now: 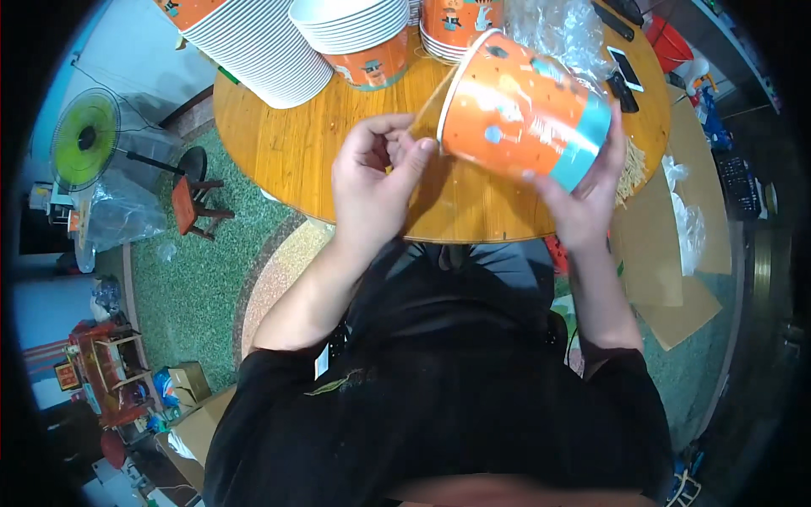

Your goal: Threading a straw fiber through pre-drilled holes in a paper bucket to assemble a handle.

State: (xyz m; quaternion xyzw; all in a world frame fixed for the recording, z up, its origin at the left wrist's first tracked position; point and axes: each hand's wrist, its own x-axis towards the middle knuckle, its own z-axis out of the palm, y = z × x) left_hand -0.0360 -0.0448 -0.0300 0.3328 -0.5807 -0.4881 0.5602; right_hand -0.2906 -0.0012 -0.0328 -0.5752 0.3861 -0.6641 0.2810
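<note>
At the frame's upper centre, the right hand (591, 198) is gripping a tilted orange bucket (515, 110) near its base while the left hand (376, 165) is pinching a tan cord (433, 100) beside its open end, apparently working it there, the next move seemingly calling for steadiness.

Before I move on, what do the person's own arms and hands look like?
The left hand and right hand are ungloved, with no watch or bracelet visible. The forearms are bare below short black sleeves without visible markings.
</note>
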